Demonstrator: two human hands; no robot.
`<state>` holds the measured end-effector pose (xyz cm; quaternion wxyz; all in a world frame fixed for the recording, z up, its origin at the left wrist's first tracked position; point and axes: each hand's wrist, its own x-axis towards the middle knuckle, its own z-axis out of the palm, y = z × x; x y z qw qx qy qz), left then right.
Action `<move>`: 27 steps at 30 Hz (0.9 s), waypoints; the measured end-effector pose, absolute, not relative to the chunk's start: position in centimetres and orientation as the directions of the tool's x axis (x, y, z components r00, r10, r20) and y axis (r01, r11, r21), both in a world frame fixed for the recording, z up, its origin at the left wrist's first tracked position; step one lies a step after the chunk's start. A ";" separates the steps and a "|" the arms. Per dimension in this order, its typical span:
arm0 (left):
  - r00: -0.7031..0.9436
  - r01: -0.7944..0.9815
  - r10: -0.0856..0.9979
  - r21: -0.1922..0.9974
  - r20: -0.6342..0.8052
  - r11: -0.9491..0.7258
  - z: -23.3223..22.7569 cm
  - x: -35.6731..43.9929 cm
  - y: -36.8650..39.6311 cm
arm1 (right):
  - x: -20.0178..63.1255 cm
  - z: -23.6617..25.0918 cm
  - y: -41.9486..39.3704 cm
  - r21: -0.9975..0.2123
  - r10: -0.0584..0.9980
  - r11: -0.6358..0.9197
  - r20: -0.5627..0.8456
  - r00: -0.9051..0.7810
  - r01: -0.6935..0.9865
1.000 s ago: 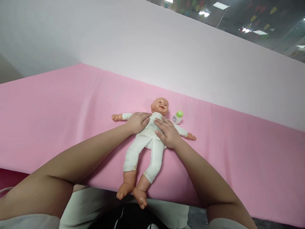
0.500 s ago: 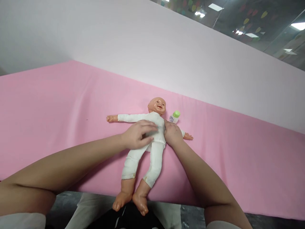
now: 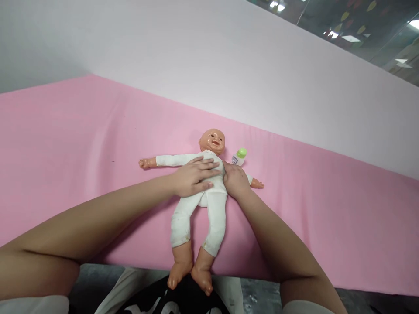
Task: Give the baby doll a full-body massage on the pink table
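Note:
A baby doll (image 3: 216, 213) with a white cloth body lies on its back, arms stretched out to the sides and feet toward me. My left hand (image 3: 196, 175) rests flat across the doll's chest and belly, fingers spread and pointing right. At the doll's right-hand edge in view, my right hand (image 3: 236, 179) presses against the side of the torso, over the upper part of that arm. Its fingertips are hidden, so its grip does not show. Just beyond that hand, a small clear bottle (image 3: 239, 157) with a green cap lies on the pink surface.
A padded pink surface (image 3: 65, 144) carries the doll and bottle, its near edge close to my body. Behind it rises a white wall (image 3: 183, 56). Glass (image 3: 327, 26) with reflected lights tops the wall at the upper right. The doll's feet overhang the near edge.
My left hand has settled flatter and slightly higher on the doll's torso. The doll's legs have shifted a little to the right. My right hand stays at the doll's side.

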<state>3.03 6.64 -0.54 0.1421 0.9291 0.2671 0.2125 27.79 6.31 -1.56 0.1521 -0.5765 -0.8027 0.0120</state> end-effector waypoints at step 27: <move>0.528 0.815 0.829 0.163 0.183 -0.556 -2.0 0.2 9.6 | 23.2 2.1 -0.6 -0.286 0.514 0.841 0.161 -0.842 0.459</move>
